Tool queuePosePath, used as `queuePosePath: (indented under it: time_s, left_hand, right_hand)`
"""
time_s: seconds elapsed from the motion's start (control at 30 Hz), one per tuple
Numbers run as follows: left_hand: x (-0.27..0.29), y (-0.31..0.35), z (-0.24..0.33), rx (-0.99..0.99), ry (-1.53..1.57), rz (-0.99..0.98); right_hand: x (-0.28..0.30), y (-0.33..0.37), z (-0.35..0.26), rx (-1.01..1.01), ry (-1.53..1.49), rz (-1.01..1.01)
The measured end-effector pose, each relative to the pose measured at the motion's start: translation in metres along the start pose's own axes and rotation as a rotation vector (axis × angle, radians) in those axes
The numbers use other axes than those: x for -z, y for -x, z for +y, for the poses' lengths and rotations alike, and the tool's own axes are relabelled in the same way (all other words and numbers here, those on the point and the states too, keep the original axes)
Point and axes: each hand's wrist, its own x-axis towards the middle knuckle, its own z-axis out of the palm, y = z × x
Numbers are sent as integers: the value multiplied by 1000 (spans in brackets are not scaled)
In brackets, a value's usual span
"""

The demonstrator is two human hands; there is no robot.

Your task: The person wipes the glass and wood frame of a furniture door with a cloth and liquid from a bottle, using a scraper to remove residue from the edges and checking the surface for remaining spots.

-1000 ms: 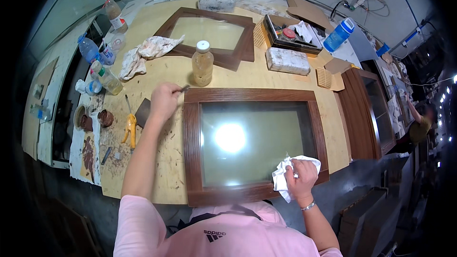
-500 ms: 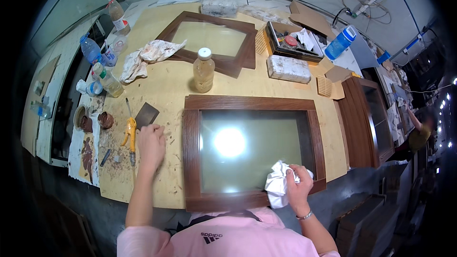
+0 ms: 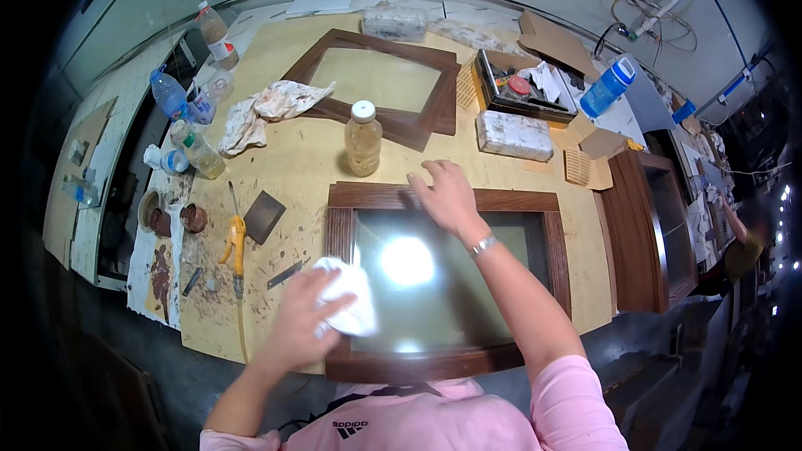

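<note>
Your left hand (image 3: 296,316), fingers curled round a soft cloth (image 3: 355,301), is over the left side of the framed pane (image 3: 443,301), flat on the tabletop (image 3: 288,171), right hand (image 3: 451,198) empty, fingers spread; pane likely stiff, fragile, best gripped by its wood.

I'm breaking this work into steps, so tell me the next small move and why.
Probably press the white cloth flat along the left side of the wood-framed glass panel: the left hand holds it there, and the right hand is at the far rail, free to steady the panel. Blur hides whether the cloth already touches.
</note>
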Motion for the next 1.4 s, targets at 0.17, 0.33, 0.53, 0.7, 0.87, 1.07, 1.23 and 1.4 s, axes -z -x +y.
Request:
queuePosePath:
  time_s: [0.17,0.33,0.53,0.7,0.87,1.07,1.23,1.4]
  left_hand:
    - [-41,-76,-68,178,3,110]
    - [-47,-125,-109,161,-131,199]
    - [-34,22,-8,15,92,-149]
    - [-53,-81,-78,145,55,295]
    - [-64,-32,-54,64,-9,135]
    - [-18,122,44,170,169,-92]
    - [-9,72,33,468,288,324]
    - [-27,-1,57,75,48,51]
  right_hand:
    - [-36,9,7,21,275,-204]
    - [-27,3,-1,-33,227,-292]
    - [-27,1,12,-46,225,-271]
    - [-27,-3,4,-40,257,-276]
    - [-29,-2,3,-56,284,-261]
    - [-29,0,3,-64,281,-285]
    - [-15,17,11,128,48,-86]
    - [85,142,-18,218,-133,-335]
